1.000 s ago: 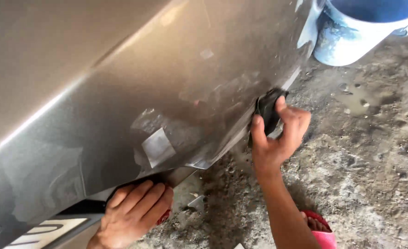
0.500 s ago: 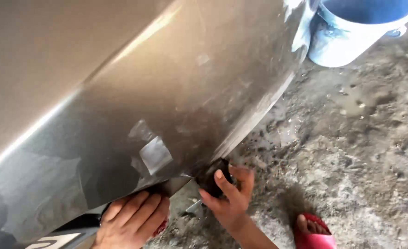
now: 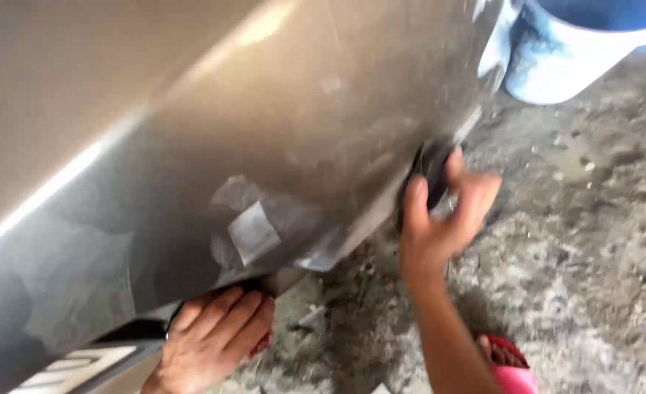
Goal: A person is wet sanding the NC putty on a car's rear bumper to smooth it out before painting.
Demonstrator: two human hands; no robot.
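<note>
A grey car body panel (image 3: 191, 146) fills the left and middle of the head view, dull and smeared in patches. My right hand (image 3: 443, 219) presses a dark sanding block (image 3: 429, 171) against the panel's lower right edge; the hand is blurred by motion. My left hand (image 3: 217, 343) rests flat under the panel's bottom edge at the lower left, fingers together, holding nothing that I can see.
A blue and white bucket (image 3: 578, 51) stands on the rough concrete floor (image 3: 593, 255) at the top right. My foot in a pink sandal (image 3: 509, 368) shows at the bottom right. A ribbed sill strip (image 3: 75, 368) lies at the bottom left.
My right hand with the block slid down-left along the panel's lower edge, then back up to the right. My left hand stayed under the panel.
</note>
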